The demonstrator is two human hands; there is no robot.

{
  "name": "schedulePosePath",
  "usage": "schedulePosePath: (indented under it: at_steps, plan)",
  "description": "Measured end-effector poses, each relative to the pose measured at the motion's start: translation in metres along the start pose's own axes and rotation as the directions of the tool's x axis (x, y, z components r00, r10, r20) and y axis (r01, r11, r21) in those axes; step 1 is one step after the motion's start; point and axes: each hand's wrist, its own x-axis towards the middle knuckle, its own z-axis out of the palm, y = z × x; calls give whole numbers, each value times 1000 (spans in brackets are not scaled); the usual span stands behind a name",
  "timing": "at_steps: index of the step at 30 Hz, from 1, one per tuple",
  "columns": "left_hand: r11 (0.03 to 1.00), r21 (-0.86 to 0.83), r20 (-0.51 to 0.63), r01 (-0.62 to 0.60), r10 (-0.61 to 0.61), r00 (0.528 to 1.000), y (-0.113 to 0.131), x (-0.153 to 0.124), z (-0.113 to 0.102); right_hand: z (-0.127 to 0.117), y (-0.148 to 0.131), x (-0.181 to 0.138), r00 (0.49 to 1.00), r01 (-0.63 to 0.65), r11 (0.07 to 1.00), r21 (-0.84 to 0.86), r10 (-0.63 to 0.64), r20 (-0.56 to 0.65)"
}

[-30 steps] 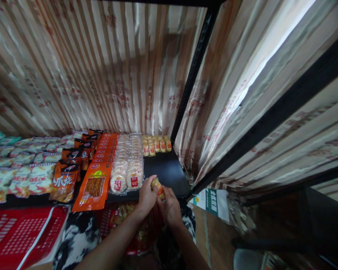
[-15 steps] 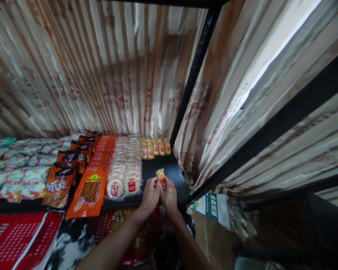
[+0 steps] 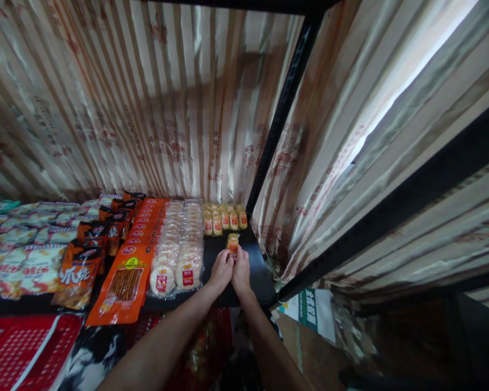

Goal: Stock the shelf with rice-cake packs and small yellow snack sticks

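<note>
A small yellow snack packet (image 3: pixel 232 241) with an orange-red label is held upright over the black shelf (image 3: pixel 255 260). My left hand (image 3: pixel 221 269) pinches its lower left side, fingers closed. From the right, my right hand (image 3: pixel 241 268) grips the packet's lower edge, the two hands touching each other. Beyond them, at the back corner, stand rows of matching yellow packets (image 3: pixel 225 219). Left of my hands lie two rows of clear-wrapped round white crackers (image 3: pixel 187 266) with red labels.
Orange stick-snack bags (image 3: pixel 124 282), brown-orange bags (image 3: pixel 76 274) and white snack bags (image 3: pixel 44 266) fill the shelf leftward. Below is a red basket (image 3: pixel 24 347). Black posts (image 3: pixel 283 114) and pleated curtains (image 3: pixel 187 108) enclose the back and right.
Both hands have moved a little forward over the shelf with the yellow packet, closer to the rows at the back. The view has shifted slightly.
</note>
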Motion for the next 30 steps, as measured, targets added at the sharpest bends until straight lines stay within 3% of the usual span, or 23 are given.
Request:
schedulePosePath:
  at_steps: [5,13,19,23,30]
  plan:
    - [998,63,7,-29,28,1000,-4,18,5,10,9,21,1000,8,1000,-26,-8,7]
    - [999,-9,-16,50,-50,999,-3,44,12,16,7,50,999,3,993,-120,1,36]
    - [997,-67,-38,36,-39,999,-14,58,17,20,3,62,997,40,977,-208,-26,68]
    - [998,-25,-57,60,-61,996,-15,60,15,24,5,69,997,40,969,-245,-21,78]
    - [997,-34,-26,68,-69,997,-16,58,10,30,13,68,994,111,986,-122,-109,22]
